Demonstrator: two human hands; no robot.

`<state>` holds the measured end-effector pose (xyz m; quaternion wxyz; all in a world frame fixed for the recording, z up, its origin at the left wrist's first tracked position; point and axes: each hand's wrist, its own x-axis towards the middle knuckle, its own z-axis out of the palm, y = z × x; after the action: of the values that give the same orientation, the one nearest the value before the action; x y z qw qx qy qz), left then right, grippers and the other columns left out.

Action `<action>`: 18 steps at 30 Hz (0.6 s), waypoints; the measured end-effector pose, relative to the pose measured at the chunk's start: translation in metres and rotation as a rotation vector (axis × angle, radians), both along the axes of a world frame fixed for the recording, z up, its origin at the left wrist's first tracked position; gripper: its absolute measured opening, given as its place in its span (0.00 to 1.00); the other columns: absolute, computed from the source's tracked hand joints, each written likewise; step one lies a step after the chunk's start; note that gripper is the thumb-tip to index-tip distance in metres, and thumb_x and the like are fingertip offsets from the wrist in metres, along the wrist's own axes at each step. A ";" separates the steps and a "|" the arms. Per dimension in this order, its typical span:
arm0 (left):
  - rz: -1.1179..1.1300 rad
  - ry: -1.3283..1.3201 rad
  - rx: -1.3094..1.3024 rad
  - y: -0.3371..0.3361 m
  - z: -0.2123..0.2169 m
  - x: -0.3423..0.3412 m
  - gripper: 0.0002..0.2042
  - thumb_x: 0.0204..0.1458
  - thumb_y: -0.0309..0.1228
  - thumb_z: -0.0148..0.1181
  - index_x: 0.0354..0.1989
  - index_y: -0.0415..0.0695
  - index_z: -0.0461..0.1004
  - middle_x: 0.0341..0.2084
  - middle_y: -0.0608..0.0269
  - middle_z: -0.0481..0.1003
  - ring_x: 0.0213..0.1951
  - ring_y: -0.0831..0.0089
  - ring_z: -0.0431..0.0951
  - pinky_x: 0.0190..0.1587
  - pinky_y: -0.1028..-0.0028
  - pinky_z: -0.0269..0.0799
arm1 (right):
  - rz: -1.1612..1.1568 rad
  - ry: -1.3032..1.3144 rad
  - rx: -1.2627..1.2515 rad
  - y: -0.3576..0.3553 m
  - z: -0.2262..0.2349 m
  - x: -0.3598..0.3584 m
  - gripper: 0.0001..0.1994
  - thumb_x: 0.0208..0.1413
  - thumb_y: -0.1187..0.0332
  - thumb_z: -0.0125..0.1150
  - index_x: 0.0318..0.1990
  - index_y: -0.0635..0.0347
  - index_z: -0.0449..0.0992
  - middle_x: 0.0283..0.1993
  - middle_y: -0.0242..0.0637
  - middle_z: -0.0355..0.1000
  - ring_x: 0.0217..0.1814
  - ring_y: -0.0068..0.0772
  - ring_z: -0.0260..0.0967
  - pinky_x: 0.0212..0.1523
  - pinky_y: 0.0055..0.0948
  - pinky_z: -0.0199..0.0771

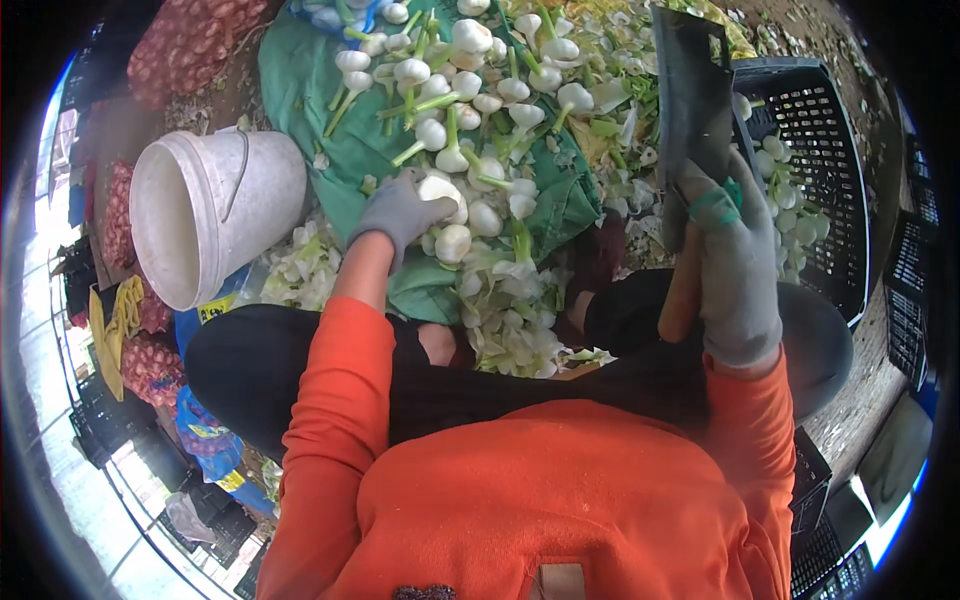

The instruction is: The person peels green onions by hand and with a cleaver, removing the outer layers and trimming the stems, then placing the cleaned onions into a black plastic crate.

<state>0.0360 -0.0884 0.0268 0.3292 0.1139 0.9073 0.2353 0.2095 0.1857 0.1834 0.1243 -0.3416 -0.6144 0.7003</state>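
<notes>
Garlic bulb [441, 187] clasped in left hand [395, 215], loose bulbs [485, 218] just beside, cleaver [695, 95] gripped in right hand [738, 260]

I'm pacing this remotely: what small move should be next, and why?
Probably lift the round white garlic bulb clear of the green fabric sheet: the grey-gloved left hand grasps it low, while the grey-gloved right hand holds the broad dark blade apart.
</notes>
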 end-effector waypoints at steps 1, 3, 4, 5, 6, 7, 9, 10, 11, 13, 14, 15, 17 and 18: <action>-0.119 0.200 -0.216 0.017 0.012 0.002 0.34 0.42 0.49 0.63 0.56 0.40 0.68 0.45 0.49 0.74 0.49 0.54 0.75 0.52 0.63 0.70 | -0.009 -0.009 0.002 0.006 -0.002 0.003 0.15 0.58 0.64 0.54 0.49 0.62 0.71 0.27 0.29 0.69 0.16 0.16 0.59 0.15 0.14 0.53; -0.219 0.411 -0.351 0.049 0.028 -0.004 0.34 0.43 0.51 0.60 0.56 0.41 0.69 0.49 0.44 0.74 0.50 0.53 0.75 0.54 0.61 0.69 | -0.122 -0.074 0.073 0.023 -0.001 0.016 0.15 0.58 0.64 0.54 0.49 0.63 0.71 0.30 0.30 0.70 0.21 0.16 0.62 0.20 0.14 0.57; -0.226 0.406 -0.347 0.063 0.029 -0.012 0.34 0.43 0.51 0.60 0.56 0.41 0.69 0.49 0.44 0.74 0.50 0.53 0.75 0.54 0.61 0.69 | -0.128 -0.079 0.074 0.029 0.006 0.016 0.15 0.58 0.64 0.54 0.49 0.63 0.71 0.30 0.30 0.70 0.21 0.16 0.62 0.20 0.14 0.57; -0.188 0.362 -0.195 0.080 0.029 -0.018 0.33 0.45 0.51 0.60 0.57 0.42 0.68 0.48 0.44 0.74 0.51 0.52 0.75 0.55 0.61 0.68 | -0.102 -0.045 0.057 0.035 0.015 0.015 0.15 0.58 0.64 0.54 0.48 0.64 0.71 0.32 0.31 0.71 0.24 0.16 0.63 0.23 0.14 0.58; -0.152 0.314 -0.040 0.100 0.025 -0.022 0.33 0.46 0.52 0.59 0.57 0.42 0.68 0.48 0.44 0.75 0.51 0.52 0.75 0.56 0.61 0.67 | -0.079 -0.013 0.044 0.042 0.018 0.015 0.16 0.57 0.63 0.54 0.48 0.64 0.71 0.33 0.31 0.71 0.27 0.15 0.64 0.25 0.14 0.59; -0.159 0.307 -0.032 0.123 0.020 -0.022 0.33 0.46 0.52 0.59 0.57 0.42 0.68 0.48 0.44 0.75 0.51 0.52 0.75 0.56 0.61 0.67 | -0.119 0.038 0.078 0.044 0.014 0.014 0.15 0.58 0.62 0.53 0.47 0.63 0.72 0.33 0.31 0.71 0.27 0.15 0.64 0.27 0.15 0.59; -0.227 0.271 -0.054 0.173 0.007 -0.018 0.29 0.47 0.49 0.59 0.53 0.41 0.71 0.45 0.44 0.76 0.48 0.51 0.76 0.52 0.59 0.70 | -0.155 -0.024 0.099 0.044 0.014 0.009 0.15 0.58 0.62 0.53 0.47 0.64 0.72 0.31 0.31 0.70 0.27 0.16 0.63 0.26 0.15 0.58; -0.228 0.271 -0.054 0.185 -0.003 -0.019 0.29 0.47 0.49 0.59 0.53 0.41 0.71 0.45 0.44 0.76 0.48 0.51 0.76 0.52 0.59 0.70 | -0.173 -0.067 0.097 0.044 0.013 0.007 0.14 0.59 0.62 0.52 0.46 0.64 0.72 0.29 0.31 0.69 0.26 0.16 0.62 0.26 0.15 0.57; -0.213 0.222 -0.112 0.195 -0.014 -0.019 0.27 0.49 0.46 0.58 0.53 0.40 0.72 0.45 0.44 0.76 0.49 0.51 0.76 0.52 0.60 0.70 | -0.117 -0.013 0.087 0.047 0.006 0.010 0.14 0.59 0.62 0.52 0.44 0.64 0.72 0.26 0.30 0.67 0.24 0.18 0.60 0.24 0.16 0.55; -0.208 0.170 -0.147 0.208 -0.047 -0.023 0.25 0.50 0.44 0.58 0.52 0.39 0.72 0.45 0.44 0.76 0.49 0.52 0.76 0.53 0.62 0.69 | -0.115 -0.035 0.135 0.048 0.000 0.008 0.13 0.60 0.62 0.52 0.43 0.64 0.71 0.26 0.30 0.66 0.24 0.18 0.59 0.24 0.17 0.55; -0.158 0.093 -0.072 0.207 -0.060 -0.029 0.23 0.50 0.43 0.58 0.50 0.40 0.74 0.46 0.44 0.76 0.48 0.51 0.76 0.51 0.60 0.71 | -0.108 -0.042 0.171 0.047 0.005 0.007 0.13 0.60 0.62 0.52 0.43 0.65 0.71 0.25 0.29 0.65 0.23 0.19 0.59 0.24 0.17 0.54; -0.101 0.016 -0.004 0.198 -0.074 -0.036 0.21 0.49 0.43 0.57 0.48 0.41 0.76 0.48 0.43 0.75 0.47 0.51 0.77 0.49 0.58 0.72 | -0.113 -0.010 0.006 0.043 0.013 0.002 0.13 0.59 0.62 0.53 0.42 0.64 0.72 0.26 0.30 0.66 0.22 0.20 0.59 0.24 0.17 0.55; 0.194 -0.429 0.477 0.190 -0.073 -0.033 0.16 0.52 0.34 0.55 0.45 0.39 0.77 0.42 0.52 0.78 0.41 0.62 0.79 0.42 0.67 0.75 | -0.123 -0.013 0.023 0.049 0.014 0.005 0.13 0.59 0.62 0.53 0.42 0.64 0.72 0.26 0.30 0.66 0.22 0.20 0.59 0.24 0.17 0.55; 0.395 -0.637 0.734 0.192 -0.055 -0.017 0.14 0.54 0.31 0.53 0.45 0.37 0.77 0.39 0.56 0.79 0.39 0.67 0.79 0.40 0.71 0.75 | -0.132 -0.025 0.038 0.054 0.014 0.009 0.13 0.59 0.61 0.54 0.42 0.63 0.72 0.26 0.30 0.67 0.22 0.20 0.60 0.24 0.17 0.56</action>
<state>0.0192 0.1033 -0.0285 0.4767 -0.0285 0.6244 0.6181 0.2185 0.2400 0.1970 0.1689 -0.3877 -0.6051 0.6745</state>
